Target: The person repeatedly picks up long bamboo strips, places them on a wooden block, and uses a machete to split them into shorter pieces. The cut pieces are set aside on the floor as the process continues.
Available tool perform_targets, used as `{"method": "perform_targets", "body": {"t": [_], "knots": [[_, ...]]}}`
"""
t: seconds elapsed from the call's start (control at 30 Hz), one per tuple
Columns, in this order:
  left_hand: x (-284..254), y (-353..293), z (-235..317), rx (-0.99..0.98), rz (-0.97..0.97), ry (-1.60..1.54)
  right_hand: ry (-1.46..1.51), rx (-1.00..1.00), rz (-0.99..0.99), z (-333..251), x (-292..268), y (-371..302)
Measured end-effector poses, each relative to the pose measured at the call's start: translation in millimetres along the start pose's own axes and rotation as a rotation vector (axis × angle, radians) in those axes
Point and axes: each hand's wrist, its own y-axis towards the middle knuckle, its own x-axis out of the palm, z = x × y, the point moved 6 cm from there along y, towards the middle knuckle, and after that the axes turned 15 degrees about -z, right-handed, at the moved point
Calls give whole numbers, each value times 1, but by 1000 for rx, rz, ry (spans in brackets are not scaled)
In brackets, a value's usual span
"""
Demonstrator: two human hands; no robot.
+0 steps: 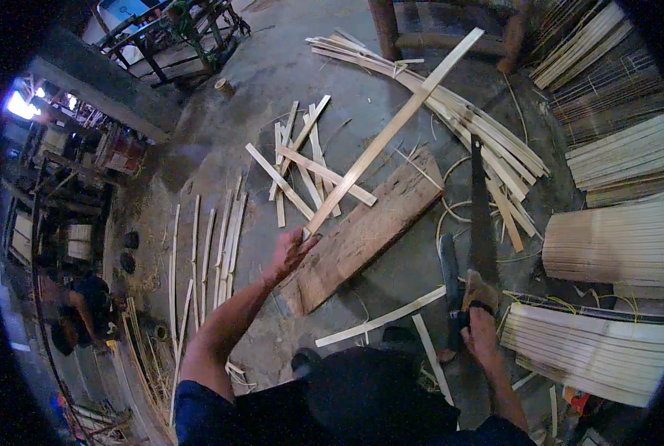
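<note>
sleeves: dark blue, short | forearms: bare | trousers: dark

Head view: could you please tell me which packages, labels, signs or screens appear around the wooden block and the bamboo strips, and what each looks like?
None can be made out: no package, label, sign or screen shows.
Only a small pale roll stands on the floor at upper left; its kind is unclear.
</note>
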Motion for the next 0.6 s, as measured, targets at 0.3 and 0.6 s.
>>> {"method": "perform_targets", "body": {"t": [0.3,0.6], "knots": [[10,22,-9,-238,76,68,851,177,829,-43,-53,-40],[32,39,-66,-126,169,47,612,-374,437,-145,-108,0]]}}
